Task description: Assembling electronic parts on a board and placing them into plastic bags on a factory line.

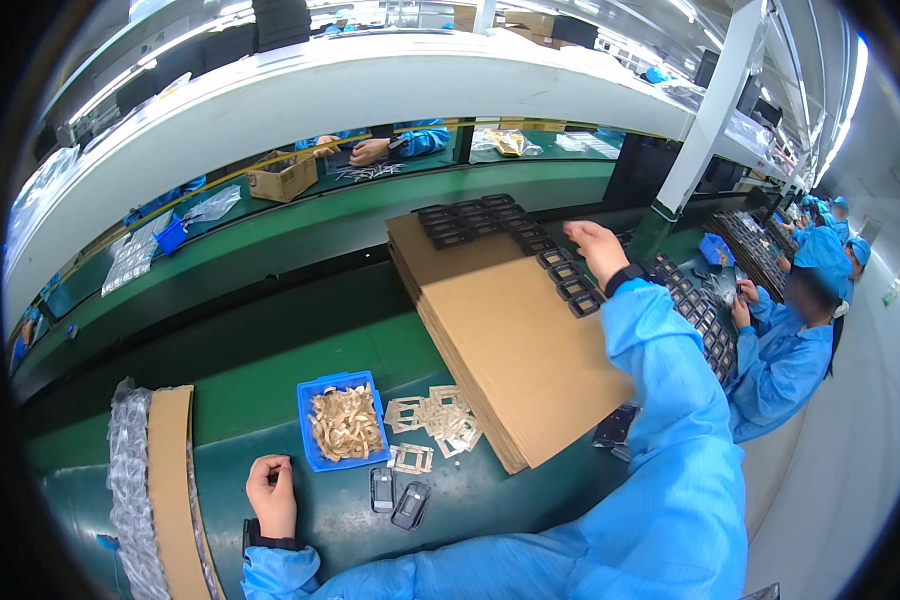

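My left hand (273,497) rests on the green bench mat with its fingers curled in; nothing shows in it. Beside it lie two dark rectangular frame-shaped parts (410,505) and a blue bin (315,456) of curled tan scraps (347,422). My right hand (598,252) is stretched out over the far right of a stack of brown cardboard sheets (530,350). Its fingers are bent together, and whatever they may hold is hidden. Black rectangular frames (567,272) lie in rows on the cardboard, close to this hand.
Pale cut-out frames (450,418) lie loose between bin and cardboard. Bubble wrap (135,490) and a cardboard strip (173,490) stand at left. A white post (708,120) rises beyond my right hand. A co-worker (785,345) sits at right by more black frames (695,310).
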Demonstrator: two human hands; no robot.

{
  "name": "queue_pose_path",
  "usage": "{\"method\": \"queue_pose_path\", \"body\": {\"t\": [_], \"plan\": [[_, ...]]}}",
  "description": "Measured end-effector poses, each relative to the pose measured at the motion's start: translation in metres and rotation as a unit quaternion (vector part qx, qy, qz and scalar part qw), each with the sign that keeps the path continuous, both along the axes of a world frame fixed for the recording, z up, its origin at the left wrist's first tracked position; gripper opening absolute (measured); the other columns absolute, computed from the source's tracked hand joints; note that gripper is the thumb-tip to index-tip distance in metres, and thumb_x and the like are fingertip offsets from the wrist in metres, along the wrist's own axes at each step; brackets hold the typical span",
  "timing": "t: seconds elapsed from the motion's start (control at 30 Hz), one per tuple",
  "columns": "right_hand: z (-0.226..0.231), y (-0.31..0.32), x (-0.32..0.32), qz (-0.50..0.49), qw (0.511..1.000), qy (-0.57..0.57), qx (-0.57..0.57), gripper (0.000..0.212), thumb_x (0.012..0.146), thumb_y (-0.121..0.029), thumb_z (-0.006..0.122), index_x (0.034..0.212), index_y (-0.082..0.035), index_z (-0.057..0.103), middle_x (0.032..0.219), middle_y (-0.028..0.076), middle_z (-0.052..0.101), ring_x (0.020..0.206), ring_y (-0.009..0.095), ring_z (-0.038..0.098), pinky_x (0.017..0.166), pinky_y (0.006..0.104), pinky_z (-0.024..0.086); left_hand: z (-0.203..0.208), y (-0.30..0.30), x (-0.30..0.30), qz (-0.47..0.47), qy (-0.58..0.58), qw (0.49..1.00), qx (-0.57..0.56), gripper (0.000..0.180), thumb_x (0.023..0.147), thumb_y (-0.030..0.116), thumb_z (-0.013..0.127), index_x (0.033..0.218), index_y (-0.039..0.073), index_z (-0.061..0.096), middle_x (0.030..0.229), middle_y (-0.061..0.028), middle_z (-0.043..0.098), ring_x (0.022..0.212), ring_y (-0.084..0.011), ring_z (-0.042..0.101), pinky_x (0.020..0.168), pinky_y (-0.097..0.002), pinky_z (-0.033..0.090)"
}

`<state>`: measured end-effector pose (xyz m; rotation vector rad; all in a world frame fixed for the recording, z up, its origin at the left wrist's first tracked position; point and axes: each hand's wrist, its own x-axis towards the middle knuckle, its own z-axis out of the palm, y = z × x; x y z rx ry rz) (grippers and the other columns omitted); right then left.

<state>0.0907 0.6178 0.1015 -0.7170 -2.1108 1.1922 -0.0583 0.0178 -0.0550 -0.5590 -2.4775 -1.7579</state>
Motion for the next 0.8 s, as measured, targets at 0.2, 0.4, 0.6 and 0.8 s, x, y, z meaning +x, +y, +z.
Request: {"method": "queue_pose_path", "body": {"t": [0.2,0.4,0.6,0.8], "plan": [[-0.023,-0.032,0.039,-0.016,0.91,-0.318,0.264,0.091,0.086,-0.06,0.063,0.141,0.01,0.042,0.148,0.036,0.034,0.142,0.044,0.033,0.116,0.0449,0.029,-0.001,-0.002,-0.002,0.0,-0.011,1.0,-0.018,0.003,0.089,-0.001,0.063,0.088,-0.002,0.065,0.088,-0.0056,0.064,0.077,-0.0121,0.057,0.07,-0.0251,0.046],[-0.029,-0.048,0.05,-0.016,0.872,-0.381,0.308,0.093,0.087,-0.058,0.061,0.145,0.01,0.033,0.151,0.034,0.031,0.141,0.043,0.034,0.117,0.0433,0.03,0.001,0.0,-0.002,0.008,-0.013,1.0,-0.014,0.003,0.089,-0.001,0.063,0.088,-0.002,0.065,0.088,-0.006,0.064,0.078,-0.0126,0.058,0.072,-0.0256,0.046],[-0.034,-0.038,0.05,-0.003,0.888,-0.36,0.285,0.087,0.089,-0.053,0.061,0.144,0.01,0.035,0.15,0.033,0.034,0.139,0.042,0.038,0.116,0.0407,0.032,0.0,0.0,-0.001,0.004,0.003,1.0,-0.027,0.003,0.089,-0.001,0.063,0.089,-0.002,0.065,0.088,-0.0063,0.064,0.078,-0.0131,0.059,0.072,-0.0256,0.047],[-0.033,-0.034,0.051,-0.001,0.895,-0.342,0.288,0.086,0.088,-0.051,0.064,0.143,0.009,0.039,0.148,0.033,0.038,0.138,0.042,0.04,0.115,0.0405,0.033,0.003,0.001,0.001,0.003,0.0,1.0,-0.01,0.003,0.09,0.002,0.063,0.089,-0.001,0.066,0.086,-0.0027,0.064,0.076,-0.01,0.055,0.071,-0.0241,0.045]]}}
